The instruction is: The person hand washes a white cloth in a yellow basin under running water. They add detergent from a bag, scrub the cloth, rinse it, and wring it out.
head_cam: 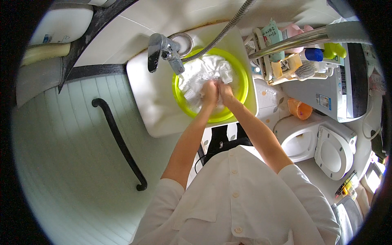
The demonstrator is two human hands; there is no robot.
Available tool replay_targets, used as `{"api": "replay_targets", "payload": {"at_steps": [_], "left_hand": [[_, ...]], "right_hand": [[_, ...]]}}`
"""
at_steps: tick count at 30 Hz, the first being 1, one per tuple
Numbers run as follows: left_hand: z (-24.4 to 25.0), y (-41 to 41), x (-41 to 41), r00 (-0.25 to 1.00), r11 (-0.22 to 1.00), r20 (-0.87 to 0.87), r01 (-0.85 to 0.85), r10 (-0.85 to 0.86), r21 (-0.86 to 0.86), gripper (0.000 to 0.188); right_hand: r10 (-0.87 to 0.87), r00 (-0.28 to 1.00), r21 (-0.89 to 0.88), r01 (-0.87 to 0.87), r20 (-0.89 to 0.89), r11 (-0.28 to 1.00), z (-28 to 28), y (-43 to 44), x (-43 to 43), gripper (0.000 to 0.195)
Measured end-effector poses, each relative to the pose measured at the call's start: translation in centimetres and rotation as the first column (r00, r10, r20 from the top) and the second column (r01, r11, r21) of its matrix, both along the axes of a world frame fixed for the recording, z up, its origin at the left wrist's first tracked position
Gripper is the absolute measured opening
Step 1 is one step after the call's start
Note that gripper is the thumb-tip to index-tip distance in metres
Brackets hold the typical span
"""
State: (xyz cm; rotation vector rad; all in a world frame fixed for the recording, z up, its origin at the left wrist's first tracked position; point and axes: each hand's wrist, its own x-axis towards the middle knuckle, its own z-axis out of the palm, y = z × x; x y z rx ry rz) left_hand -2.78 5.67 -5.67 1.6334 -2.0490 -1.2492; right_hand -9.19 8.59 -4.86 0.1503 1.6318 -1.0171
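White wet cloth (217,65) lies bunched in sudsy water inside a lime-green plastic basin (243,82), which stands in a white sink (153,101). My left hand (210,91) and my right hand (226,90) meet side by side over the near part of the cloth, at the middle of the basin. Both are curled, with their fingers close together and partly in the suds. What lies between the fingers is too small and blurred to tell. Just beyond the basin's left rim is a chrome faucet (167,53), its spout pointing towards the basin.
A metal shower hose (229,26) crosses above the basin's far edge. Right of the sink are a rack (268,67) of bottles and a brush (305,70), a washing machine (324,88), an orange bin (298,108) and a toilet (301,145). A glass door with a black handle (121,145) stands left.
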Motion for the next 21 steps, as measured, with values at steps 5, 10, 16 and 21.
{"api": "replay_targets", "payload": {"at_steps": [5,10,16,21], "left_hand": [[0.3,1.1,-0.4,0.988,0.989,0.147,-0.032,0.054,-0.146,0.039],[1.3,2.9,-0.3,0.968,0.985,0.227,-0.073,0.109,-0.159,0.045],[2.9,0.6,-0.8,0.958,0.993,0.277,-0.044,0.074,-0.114,0.04],[1.7,2.6,-0.6,0.965,0.988,0.241,-0.072,0.104,-0.139,0.043]], "right_hand": [[-0.103,0.982,-0.012,0.107,0.156,0.994,-3.4,0.1,0.0,0.029],[-0.087,0.964,0.024,0.083,0.252,0.996,-4.1,0.0,-0.4,0.023],[-0.14,0.978,-0.268,0.177,0.152,0.947,-2.4,-0.2,0.4,0.026],[-0.122,0.975,-0.073,0.137,0.186,0.988,-2.4,-0.4,-0.2,0.025]]}}
